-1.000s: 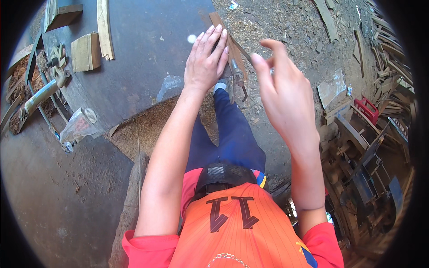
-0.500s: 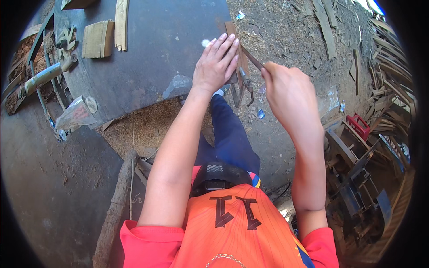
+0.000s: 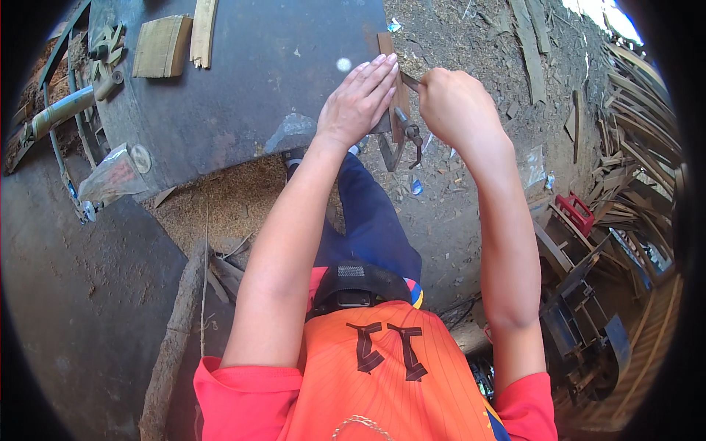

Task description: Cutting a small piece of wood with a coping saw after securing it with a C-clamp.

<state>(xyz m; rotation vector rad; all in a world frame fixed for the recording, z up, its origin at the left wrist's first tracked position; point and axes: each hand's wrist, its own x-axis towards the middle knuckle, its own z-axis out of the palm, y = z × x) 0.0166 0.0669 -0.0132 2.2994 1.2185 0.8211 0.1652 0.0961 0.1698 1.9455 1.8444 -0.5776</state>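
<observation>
My left hand (image 3: 359, 99) lies with its fingers stretched out over the corner of the dark tabletop (image 3: 243, 81), pressing on a reddish-brown wooden strip (image 3: 385, 45). A metal screw clamp (image 3: 409, 134) grips at the table's edge, just below the fingers. In my closed right hand (image 3: 454, 103) is a narrow, dark, file-like tool (image 3: 411, 82), its handle hidden by the fist. From the right, the tool's visible end meets the strip's outer edge beside my left fingertips.
A wood block (image 3: 161, 47) and a pale stick (image 3: 203, 33) lie on the tabletop. A plastic bag (image 3: 114, 175) rests at its near left corner. Scrap wood (image 3: 636, 125) and a red crate (image 3: 575, 214) stand at right. A log (image 3: 173, 345) lies lower left.
My right hand has moved up and left, closer to the strip, and less of the tool shows between them. My left hand keeps its place on the strip.
</observation>
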